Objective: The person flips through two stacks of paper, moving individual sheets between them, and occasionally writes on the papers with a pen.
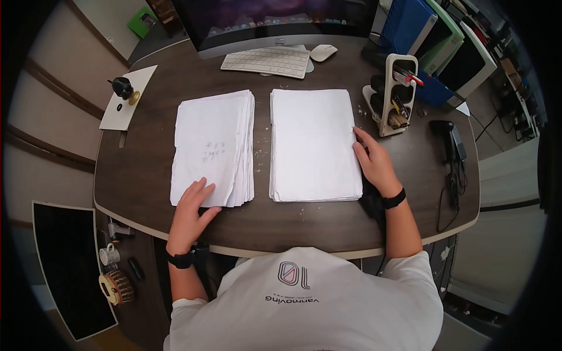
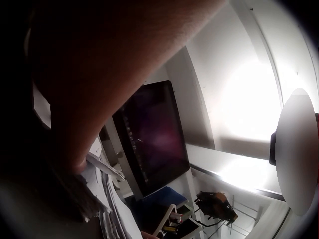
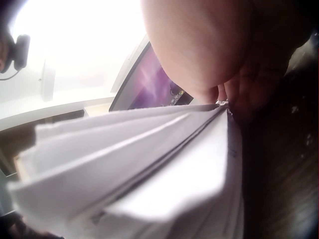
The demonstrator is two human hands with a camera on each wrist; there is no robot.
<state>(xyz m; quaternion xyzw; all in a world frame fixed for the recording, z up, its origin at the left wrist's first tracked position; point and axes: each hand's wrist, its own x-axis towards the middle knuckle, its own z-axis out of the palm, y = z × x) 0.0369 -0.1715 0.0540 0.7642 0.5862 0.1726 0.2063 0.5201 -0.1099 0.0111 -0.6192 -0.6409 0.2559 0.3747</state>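
Two stacks of white paper lie flat on the brown desk (image 1: 287,227), side by side with a narrow gap between them. The left stack (image 1: 212,126) is slightly turned and rather untidy — its sheets stick out unevenly along the right side. Its top sheet carries a few lines of grey handwriting, and the left hand (image 1: 188,217) rests on its near edge. The right stack (image 1: 315,146) has a top sheet without visible writing and stands straighter — though some lower sheets show at its left side. The right hand (image 1: 377,164) touches its right edge.
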